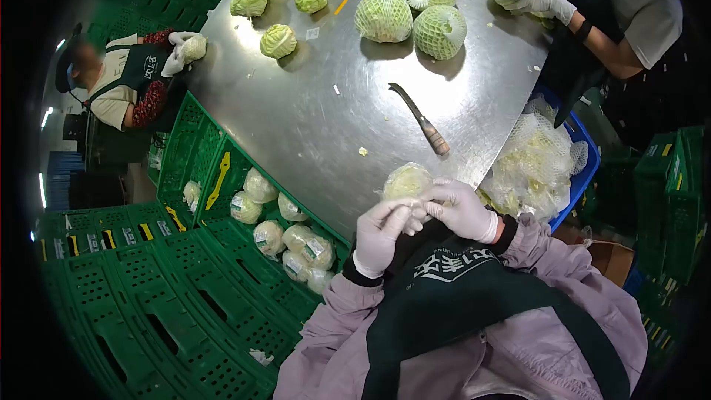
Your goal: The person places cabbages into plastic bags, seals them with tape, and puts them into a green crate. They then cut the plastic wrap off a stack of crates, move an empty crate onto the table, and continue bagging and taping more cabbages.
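Note:
A pale cabbage (407, 179) in what looks like clear plastic film is at the table's near edge, in front of my apron. My left hand (379, 235), in a white glove, is closed with its fingertips pinched at the near side of this cabbage. Beside it my gloved right hand (461, 211) is closed too, its fingertips meeting those of the left. The gathered film between the fingers is hard to make out. A curved knife (415, 112) with a wooden handle lies on the metal table (296, 122) beyond my hands.
Netted cabbages (383, 16) and several bare cabbages (278, 41) stand farther back. Left, a green crate (222, 248) holds wrapped, labelled cabbages (298, 248). A blue bin (585, 185) of leaves and netting stands right. Two co-workers handle cabbages, one left (129, 78), one right (592, 22).

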Motion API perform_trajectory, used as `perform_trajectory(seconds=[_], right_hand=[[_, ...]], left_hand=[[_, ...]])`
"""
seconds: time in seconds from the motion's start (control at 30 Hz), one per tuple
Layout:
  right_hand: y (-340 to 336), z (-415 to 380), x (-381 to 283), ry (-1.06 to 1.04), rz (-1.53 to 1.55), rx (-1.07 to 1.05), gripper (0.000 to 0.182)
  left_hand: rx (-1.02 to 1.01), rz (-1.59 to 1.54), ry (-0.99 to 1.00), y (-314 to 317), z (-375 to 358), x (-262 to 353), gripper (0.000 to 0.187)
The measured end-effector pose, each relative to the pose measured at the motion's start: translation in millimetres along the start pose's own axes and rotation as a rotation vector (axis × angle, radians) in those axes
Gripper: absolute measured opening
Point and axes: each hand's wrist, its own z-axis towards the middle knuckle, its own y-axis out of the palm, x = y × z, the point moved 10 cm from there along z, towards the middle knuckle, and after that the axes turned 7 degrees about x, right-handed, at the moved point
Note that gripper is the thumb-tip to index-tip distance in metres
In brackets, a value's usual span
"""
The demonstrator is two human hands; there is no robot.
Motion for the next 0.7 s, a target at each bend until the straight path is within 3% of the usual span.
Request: perform_trajectory(seconds=[0.03,0.1,0.17,0.2,0.23,0.3,0.37,0.4,0.43,0.5,0.53,0.6,0.67,0.7], right_hand=[[-0.6,2.2,-2.5,-0.001,0.001,-0.001,0.008],[7.2,-3.0,31.8,0.475,0.313,-0.035,0.010],[8.4,-3.8,42.8,0.529,0.393,-0.028,0.009],[4.5,-3.1,49.7,0.509,0.374,0.009,0.009],[1.4,-1.5,53.3,0.491,0.355,0.046,0.009],[-3.6,2.4,53.5,0.455,0.401,0.107,0.009],[-3.9,4.2,46.7,0.423,0.338,0.077,0.009],[5.8,-3.4,50.0,0.573,0.435,0.009,0.026],[7.7,-3.2,42.1,0.572,0.434,0.007,0.026],[-1.6,11.7,-18.4,0.007,0.057,0.048,0.053],[7.6,8.6,-19.5,-0.013,-0.046,-0.070,0.072],[10.6,7.6,-13.7,-0.011,-0.155,-0.018,0.053],[14.0,7.1,3.7,0.009,-0.208,-0.027,0.044],[12.8,9.1,7.8,0.004,-0.188,-0.026,0.033]], left_hand=[[0.033,-0.026,-0.020,-5.6,4.1,2.6,0.021],[0.066,0.021,-0.008,-21.2,15.1,-4.6,0.027],[0.061,-0.165,-0.192,-25.8,20.2,-21.9,0.027],[0.037,-0.107,-0.314,-25.5,17.2,-32.3,0.023],[0.040,-0.108,-0.314,-26.2,13.8,-34.6,0.023],[-0.076,0.491,0.166,-13.8,7.1,-6.8,0.024],[-0.046,0.395,0.115,-19.5,8.5,-18.1,0.025],[-0.027,0.386,0.020,-25.2,11.3,-29.6,0.020],[-0.010,0.375,-0.075,-29.2,13.8,-39.2,0.015],[0.041,0.288,-0.091,-16.0,12.9,-18.1,0.009],[0.029,0.247,-0.093,-9.8,12.3,-12.7,0.008],[0.016,0.208,-0.100,-6.5,15.0,-12.9,0.008],[-0.079,0.385,0.097,2.1,21.8,-4.8,0.009],[-0.079,0.387,0.100,-1.9,24.9,-14.8,0.009]])
